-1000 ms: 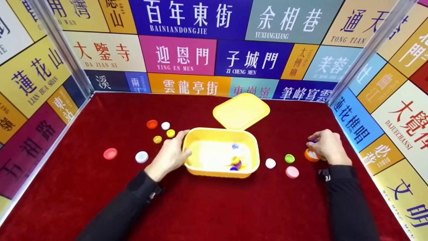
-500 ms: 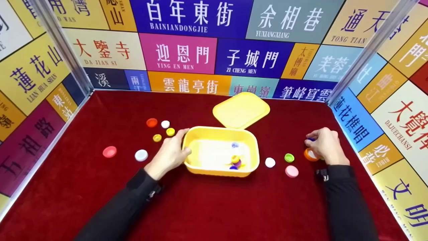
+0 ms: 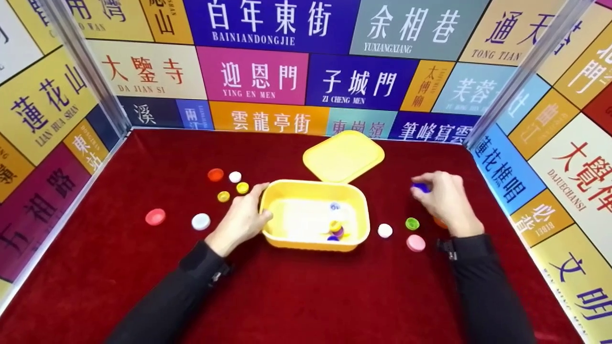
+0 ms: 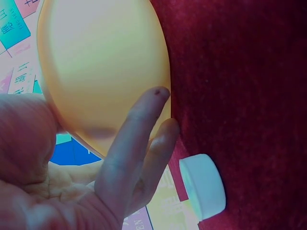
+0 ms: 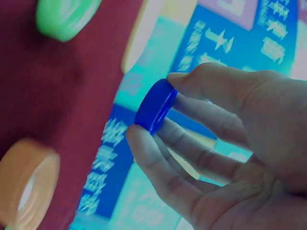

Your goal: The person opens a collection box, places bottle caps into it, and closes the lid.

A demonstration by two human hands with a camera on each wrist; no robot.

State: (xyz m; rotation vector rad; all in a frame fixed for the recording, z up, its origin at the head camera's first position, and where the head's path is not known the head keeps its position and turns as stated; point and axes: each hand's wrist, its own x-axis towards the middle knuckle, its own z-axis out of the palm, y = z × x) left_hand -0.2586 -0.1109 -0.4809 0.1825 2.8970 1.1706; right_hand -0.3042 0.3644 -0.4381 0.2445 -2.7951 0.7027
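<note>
My right hand (image 3: pixel 447 198) pinches a blue bottle cap (image 5: pixel 156 105) between thumb and fingertips, raised above the red cloth. Below it, an orange cap (image 5: pixel 29 182) is partly covered by the hand in the head view. My left hand (image 3: pixel 243 217) grips the left end of a yellow plastic box (image 3: pixel 315 246), thumb at the rim and fingers along the outer wall. Inside the box, at its right side, lie several small caps, purple, yellow and blue. A white cap (image 4: pixel 204 187) lies close to the left fingers in the left wrist view.
The yellow lid (image 3: pixel 343 156) lies behind the box. Right of the box are white (image 3: pixel 385 231), green (image 3: pixel 412 223) and pink (image 3: pixel 415 243) caps. Red, white, yellow and pinkish-red (image 3: pixel 155 217) caps lie to the left. Printed panels (image 3: pixel 363 79) wall in the cloth-covered table.
My right hand has lifted the blue cap away from beside the orange cap and moved left and farther back. The left hand stays on the box.
</note>
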